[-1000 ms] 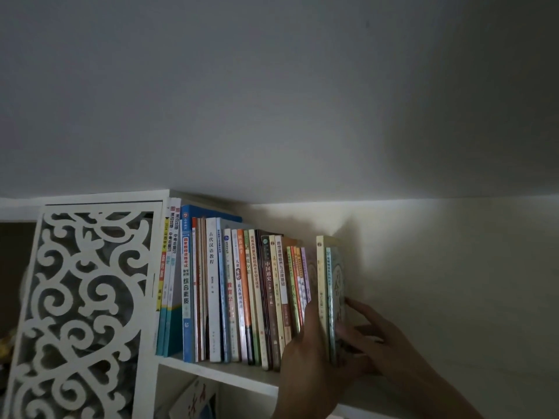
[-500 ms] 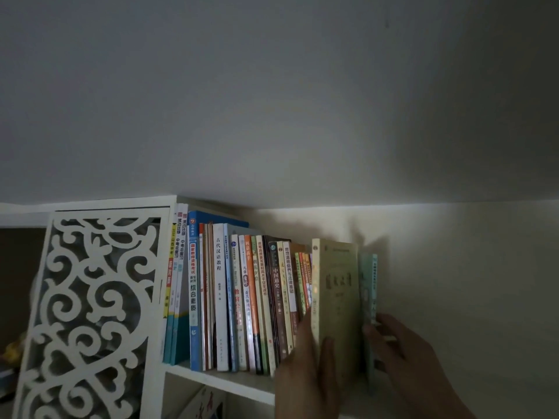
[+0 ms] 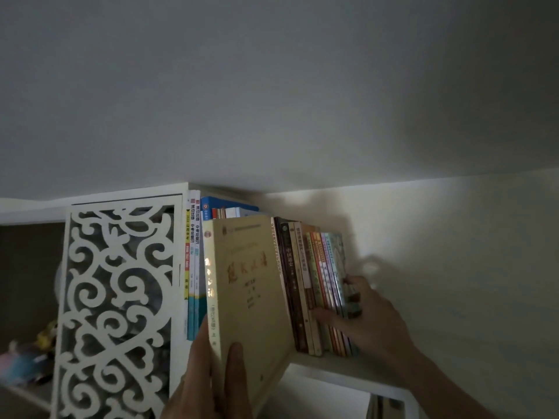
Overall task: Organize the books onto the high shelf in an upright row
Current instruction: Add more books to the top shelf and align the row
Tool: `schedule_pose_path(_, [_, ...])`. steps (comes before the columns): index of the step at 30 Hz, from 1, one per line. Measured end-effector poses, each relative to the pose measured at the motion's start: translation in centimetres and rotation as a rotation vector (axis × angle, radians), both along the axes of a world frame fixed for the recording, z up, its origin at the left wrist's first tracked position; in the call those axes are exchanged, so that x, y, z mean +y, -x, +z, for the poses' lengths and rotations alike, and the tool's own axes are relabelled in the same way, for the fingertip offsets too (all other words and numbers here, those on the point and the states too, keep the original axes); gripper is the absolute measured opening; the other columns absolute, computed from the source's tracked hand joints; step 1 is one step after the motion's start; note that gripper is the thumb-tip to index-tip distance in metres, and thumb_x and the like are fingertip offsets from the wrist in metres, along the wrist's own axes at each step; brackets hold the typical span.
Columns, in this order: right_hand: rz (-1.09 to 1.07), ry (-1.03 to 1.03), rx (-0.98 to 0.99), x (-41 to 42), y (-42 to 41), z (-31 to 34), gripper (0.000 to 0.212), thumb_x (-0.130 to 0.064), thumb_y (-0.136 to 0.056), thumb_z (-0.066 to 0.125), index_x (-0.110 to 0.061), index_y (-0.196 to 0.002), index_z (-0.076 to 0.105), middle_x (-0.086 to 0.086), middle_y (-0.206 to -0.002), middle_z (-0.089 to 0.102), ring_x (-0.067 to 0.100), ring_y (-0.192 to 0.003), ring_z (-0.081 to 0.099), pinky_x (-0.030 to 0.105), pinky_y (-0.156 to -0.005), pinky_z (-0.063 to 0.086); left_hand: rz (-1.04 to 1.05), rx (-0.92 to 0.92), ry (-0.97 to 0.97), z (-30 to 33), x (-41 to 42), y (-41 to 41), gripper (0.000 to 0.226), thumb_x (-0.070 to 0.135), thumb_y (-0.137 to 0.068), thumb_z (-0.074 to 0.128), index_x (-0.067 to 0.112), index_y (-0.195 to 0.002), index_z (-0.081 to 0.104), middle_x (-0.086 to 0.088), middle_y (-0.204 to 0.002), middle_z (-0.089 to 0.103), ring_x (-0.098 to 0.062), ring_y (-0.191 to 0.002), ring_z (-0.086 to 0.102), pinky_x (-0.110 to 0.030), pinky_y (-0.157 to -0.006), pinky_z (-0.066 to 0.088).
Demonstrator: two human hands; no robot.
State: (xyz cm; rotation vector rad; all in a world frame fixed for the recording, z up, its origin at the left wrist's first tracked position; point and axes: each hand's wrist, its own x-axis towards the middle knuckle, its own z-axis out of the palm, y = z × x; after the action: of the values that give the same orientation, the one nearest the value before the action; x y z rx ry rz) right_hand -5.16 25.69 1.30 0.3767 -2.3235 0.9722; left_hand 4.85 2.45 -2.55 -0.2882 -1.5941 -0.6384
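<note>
Cream-yellow paperback (image 3: 251, 285), thick, red title on its cover: held upright in front of the shelved row, clear of the shelf board, its lower end gripped by the left hand (image 3: 208, 385) with the thumb laid up the front cover and the fingers behind the spine side.

Right hand (image 3: 360, 316): reaching in from the lower right, thumb across the spines and fingers curled round the far face of the last thin books, clasping the right end of the row (image 3: 314, 285).

High shelf (image 3: 341, 365): white board, the row standing on it. The books at the right end lean slightly, tops tipped left. Spines there run dark brown, cream, orange, red and pale green.

Left part of the row: two tall white-and-teal volumes (image 3: 193, 261) upright against the shelf's side, a blue-topped book (image 3: 223, 204) behind the held paperback, mostly hidden.

White fretwork panel (image 3: 118, 309), scroll pattern, left of the books.

Soft toys (image 3: 27, 358), blurred, in the dim compartment at far left.

Lower right, a few book tops (image 3: 384, 408) under the shelf.

Pale wall (image 3: 453, 267) behind; grey ceiling (image 3: 272, 86) above.
</note>
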Motion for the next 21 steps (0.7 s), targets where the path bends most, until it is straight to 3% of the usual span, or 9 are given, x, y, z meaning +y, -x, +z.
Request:
schedule_pose_path(1, [0.009,0.032,0.008,0.0,-0.1,-0.1,0.094,-0.092,-0.059,0.063,-0.043,-0.135,0.04,-0.024,-0.12,0.061,0.004,-0.101,0.062,0.028,-0.088,0.052,-0.01,0.037,-0.032,-0.6,-0.7,-1.3,0.045,0.042,-0.098,0.043,0.019,-0.135,0.051,-0.008,-0.118,0.072,-0.013,-0.072,0.069,-0.017,-0.063,0.054])
schedule_pose_path(3, [0.005,0.071,0.008,0.0,0.0,-0.3,0.091,-0.093,-0.06,0.06,-0.044,-0.134,0.043,-0.021,-0.122,0.064,0.006,-0.102,0.064,0.033,-0.091,0.055,-0.019,-0.06,-0.053,-0.6,0.5,-2.7,0.045,0.047,-0.1,0.042,0.018,-0.132,0.053,-0.008,-0.108,0.075,-0.009,-0.064,0.066,-0.013,-0.071,0.052])
schedule_pose_path(5, [-0.027,0.013,0.002,0.0,0.0,-0.2,0.092,-0.09,-0.06,0.064,-0.042,-0.135,0.041,-0.018,-0.125,0.064,0.008,-0.105,0.064,0.031,-0.089,0.053,-0.069,-0.098,-0.032,-0.3,0.7,-3.4,0.051,0.055,-0.104,0.033,0.018,-0.13,0.055,-0.004,-0.097,0.076,-0.004,-0.059,0.06,-0.008,-0.076,0.048])
schedule_pose_path(10, [-0.187,-0.164,0.081,-0.1,-0.3,0.2,0.101,-0.089,-0.059,0.063,-0.035,-0.14,0.034,-0.012,-0.12,0.063,0.013,-0.103,0.065,0.034,-0.083,0.056,-0.104,-0.065,-0.027,0.0,2.4,-3.7,0.051,0.055,-0.105,0.034,0.017,-0.131,0.056,0.017,-0.092,0.06,0.026,-0.071,0.044,0.013,-0.064,0.034])
schedule_pose_path(13, [-0.237,-0.203,0.182,-1.6,-0.4,-0.1,0.099,-0.069,-0.071,0.063,-0.033,-0.149,0.015,-0.005,-0.118,0.063,0.02,-0.094,0.066,0.036,-0.077,0.057,-0.088,-0.052,-0.032,0.3,2.6,-3.8,0.052,0.055,-0.105,0.034,0.016,-0.131,0.056,0.013,-0.094,0.063,0.025,-0.073,0.044,0.015,-0.065,0.031])
schedule_pose_path(16, [-0.328,-0.194,0.215,-3.0,-0.4,-0.9,0.108,-0.056,-0.081,0.062,-0.021,-0.156,-0.007,0.003,-0.124,0.058,0.022,-0.088,0.066,0.033,-0.069,0.056,-0.146,-0.079,-0.047,0.6,2.6,-4.1,0.053,0.057,-0.105,0.032,0.018,-0.133,0.055,0.013,-0.092,0.067,0.023,-0.07,0.047,0.013,-0.063,0.034])
schedule_pose_path(21, [-0.505,-0.135,0.273,-1.5,0.0,-0.6,0.102,-0.056,-0.089,0.062,-0.009,-0.156,0.001,0.014,-0.116,0.052,0.027,-0.071,0.061,0.031,-0.054,0.048,-0.165,-0.047,-0.074,0.7,3.3,-4.3,0.046,0.047,-0.1,0.046,0.018,-0.134,0.057,0.017,-0.089,0.068,0.016,-0.064,0.058,0.006,-0.061,0.044])
